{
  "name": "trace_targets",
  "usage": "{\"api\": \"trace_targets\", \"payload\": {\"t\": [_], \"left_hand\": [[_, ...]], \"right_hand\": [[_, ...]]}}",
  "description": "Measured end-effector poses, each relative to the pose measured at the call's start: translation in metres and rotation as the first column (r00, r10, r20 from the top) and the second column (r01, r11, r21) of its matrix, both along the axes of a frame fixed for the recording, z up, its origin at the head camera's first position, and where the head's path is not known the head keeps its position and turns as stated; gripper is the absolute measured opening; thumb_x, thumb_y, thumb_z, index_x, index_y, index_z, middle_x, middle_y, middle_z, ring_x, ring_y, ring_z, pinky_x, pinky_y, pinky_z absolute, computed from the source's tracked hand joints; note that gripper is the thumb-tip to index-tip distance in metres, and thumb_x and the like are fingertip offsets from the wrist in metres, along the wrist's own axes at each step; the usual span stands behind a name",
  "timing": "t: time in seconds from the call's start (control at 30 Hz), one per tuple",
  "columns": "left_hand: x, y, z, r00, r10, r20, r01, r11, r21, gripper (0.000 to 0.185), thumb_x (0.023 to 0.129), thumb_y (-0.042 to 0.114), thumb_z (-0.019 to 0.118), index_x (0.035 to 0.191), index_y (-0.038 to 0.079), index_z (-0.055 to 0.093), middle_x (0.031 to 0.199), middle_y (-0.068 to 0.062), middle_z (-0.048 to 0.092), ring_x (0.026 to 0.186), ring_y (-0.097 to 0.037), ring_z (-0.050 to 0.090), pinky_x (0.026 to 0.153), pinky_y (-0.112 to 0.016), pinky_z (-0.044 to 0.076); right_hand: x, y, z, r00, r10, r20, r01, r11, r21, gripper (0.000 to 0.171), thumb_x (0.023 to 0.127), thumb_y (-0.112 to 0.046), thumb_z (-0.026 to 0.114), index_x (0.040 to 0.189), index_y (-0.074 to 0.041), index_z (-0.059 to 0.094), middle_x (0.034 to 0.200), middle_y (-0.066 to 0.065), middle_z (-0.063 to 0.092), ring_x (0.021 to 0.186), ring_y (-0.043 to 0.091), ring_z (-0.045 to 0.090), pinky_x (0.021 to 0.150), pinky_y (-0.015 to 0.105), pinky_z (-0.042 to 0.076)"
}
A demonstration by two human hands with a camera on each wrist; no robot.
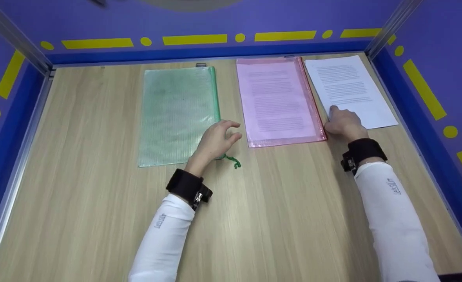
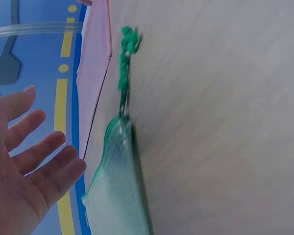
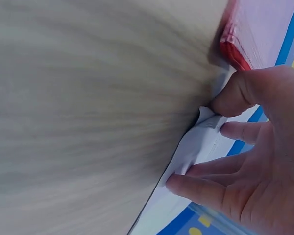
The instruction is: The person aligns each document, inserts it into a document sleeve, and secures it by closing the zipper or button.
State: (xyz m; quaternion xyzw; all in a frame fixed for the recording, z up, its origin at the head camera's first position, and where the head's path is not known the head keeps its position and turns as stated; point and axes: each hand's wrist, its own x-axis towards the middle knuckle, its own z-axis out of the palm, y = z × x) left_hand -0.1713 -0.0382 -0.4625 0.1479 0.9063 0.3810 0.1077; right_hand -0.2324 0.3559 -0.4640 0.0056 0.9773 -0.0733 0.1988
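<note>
A green zip folder lies on the table at centre left, a green braided pull cord at its near right corner. Over that folder's right edge is my left hand, fingers apart and holding nothing. At the right lies a stack of printed white sheets. My right hand pinches its near left corner, thumb against the edge and fingers on top. In the right wrist view the paper's corner bends up beside the thumb.
A pink zip folder with a printed page inside lies between the green folder and the sheets, its red zip edge close to the right hand. Purple and blue panels with yellow marks wall in the wooden table.
</note>
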Motion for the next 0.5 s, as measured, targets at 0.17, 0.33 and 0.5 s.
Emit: {"api": "trace_targets", "payload": {"t": [0.17, 0.33, 0.5], "left_hand": [[-0.001, 0.018, -0.006, 0.999, -0.032, -0.017, 0.032, 0.999, -0.014, 0.039, 0.099, 0.032, 0.061, 0.132, 0.013, 0.061, 0.136, -0.008, 0.062, 0.127, -0.026, 0.058, 0.109, -0.041, 0.046], [0.001, 0.037, -0.012, 0.990, -0.112, -0.080, 0.102, 0.987, -0.121, 0.036, 0.098, 0.030, 0.061, 0.129, 0.012, 0.064, 0.129, -0.009, 0.066, 0.112, -0.025, 0.063, 0.099, -0.040, 0.051], [0.000, 0.053, -0.010, 0.972, -0.190, -0.142, 0.159, 0.966, -0.204, 0.035, 0.098, 0.031, 0.060, 0.128, 0.013, 0.065, 0.128, -0.007, 0.066, 0.120, -0.026, 0.062, 0.100, -0.039, 0.052]], "right_hand": [[-0.001, 0.001, 0.002, 1.000, 0.015, 0.008, -0.015, 1.000, 0.011, 0.056, 0.085, -0.016, 0.050, 0.131, 0.013, 0.038, 0.107, 0.044, 0.055, 0.096, 0.056, 0.057, 0.083, 0.064, 0.048], [0.001, 0.001, 0.004, 0.995, 0.045, 0.087, -0.046, 0.999, 0.018, 0.077, 0.086, -0.011, 0.051, 0.150, 0.014, 0.015, 0.122, 0.048, 0.049, 0.101, 0.050, 0.055, 0.095, 0.063, 0.046], [-0.001, -0.001, -0.004, 0.999, -0.016, -0.047, 0.019, 0.998, 0.052, 0.075, 0.084, -0.012, 0.054, 0.148, 0.013, 0.023, 0.112, 0.047, 0.055, 0.099, 0.057, 0.059, 0.087, 0.063, 0.050]]}}
